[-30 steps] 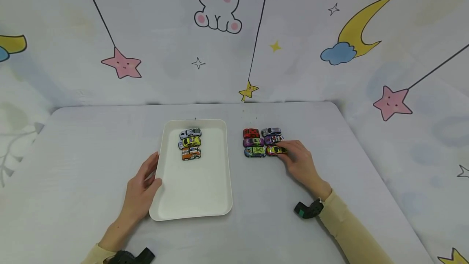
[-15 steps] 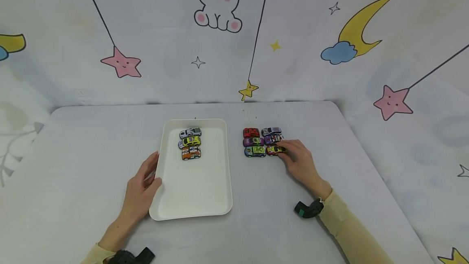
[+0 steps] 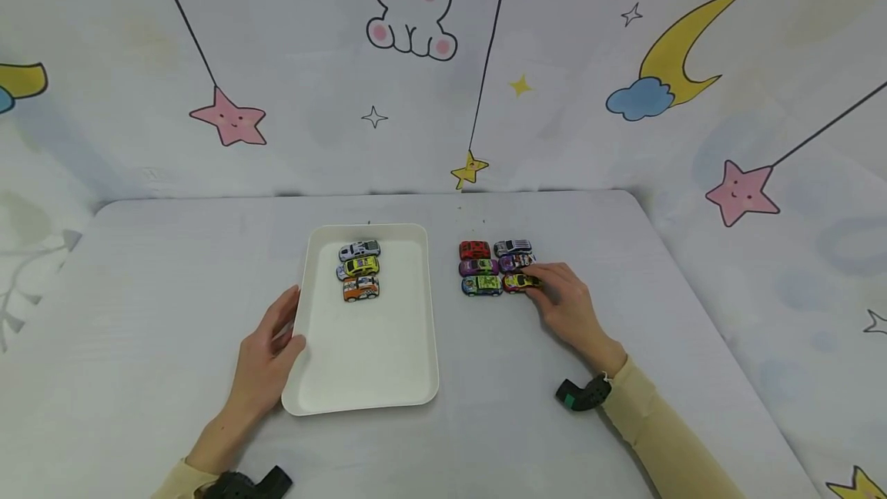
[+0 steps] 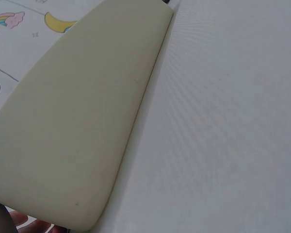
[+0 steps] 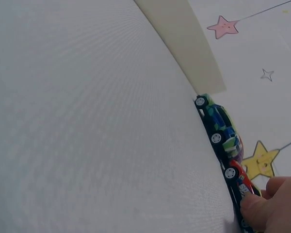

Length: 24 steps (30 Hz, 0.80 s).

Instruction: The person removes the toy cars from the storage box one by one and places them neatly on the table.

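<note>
A white tray lies on the table; the left hand holds its left rim, thumb at the edge and the other fingertips partly hidden beside it. Inside stand a silver toy car, a yellow one and an orange one. To the right of the tray, the right hand pinches a red and yellow toy car between thumb and fingers. That car stands on the table at the near right corner of a two-column group. In the right wrist view, a thumb presses the car's side.
Beside the pinched car are a green-blue toy car, a purple car, a red car, a dark purple car and a silver-grey car. A patterned backdrop rises behind the table.
</note>
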Each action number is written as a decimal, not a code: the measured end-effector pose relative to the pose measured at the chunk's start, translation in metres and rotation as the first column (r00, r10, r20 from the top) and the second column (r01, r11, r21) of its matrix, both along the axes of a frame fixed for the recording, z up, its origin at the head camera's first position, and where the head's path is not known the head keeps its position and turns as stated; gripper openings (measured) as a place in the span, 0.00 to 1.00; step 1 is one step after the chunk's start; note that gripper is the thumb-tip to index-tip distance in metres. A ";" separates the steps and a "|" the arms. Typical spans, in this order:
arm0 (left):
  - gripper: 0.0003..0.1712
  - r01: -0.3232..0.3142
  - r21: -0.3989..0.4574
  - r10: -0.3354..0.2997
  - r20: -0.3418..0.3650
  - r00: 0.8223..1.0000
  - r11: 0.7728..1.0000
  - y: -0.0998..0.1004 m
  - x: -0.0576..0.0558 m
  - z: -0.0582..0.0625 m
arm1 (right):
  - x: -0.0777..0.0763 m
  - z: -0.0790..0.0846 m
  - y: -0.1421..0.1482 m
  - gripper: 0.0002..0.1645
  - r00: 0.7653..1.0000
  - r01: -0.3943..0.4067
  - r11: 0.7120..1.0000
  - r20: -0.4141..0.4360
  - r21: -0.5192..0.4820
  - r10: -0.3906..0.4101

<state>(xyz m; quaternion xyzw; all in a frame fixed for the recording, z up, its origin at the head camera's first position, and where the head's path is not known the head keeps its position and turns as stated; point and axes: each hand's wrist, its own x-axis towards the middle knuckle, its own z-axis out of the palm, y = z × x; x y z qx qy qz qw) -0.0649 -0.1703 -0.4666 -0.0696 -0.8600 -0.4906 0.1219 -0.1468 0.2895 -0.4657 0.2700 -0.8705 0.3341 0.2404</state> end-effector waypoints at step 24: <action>0.40 0.022 0.047 -0.022 0.001 1.000 0.999 0.000 0.000 -0.002 | 0.007 0.005 -0.011 0.21 0.989 0.034 0.994 -0.139 -0.104 -0.049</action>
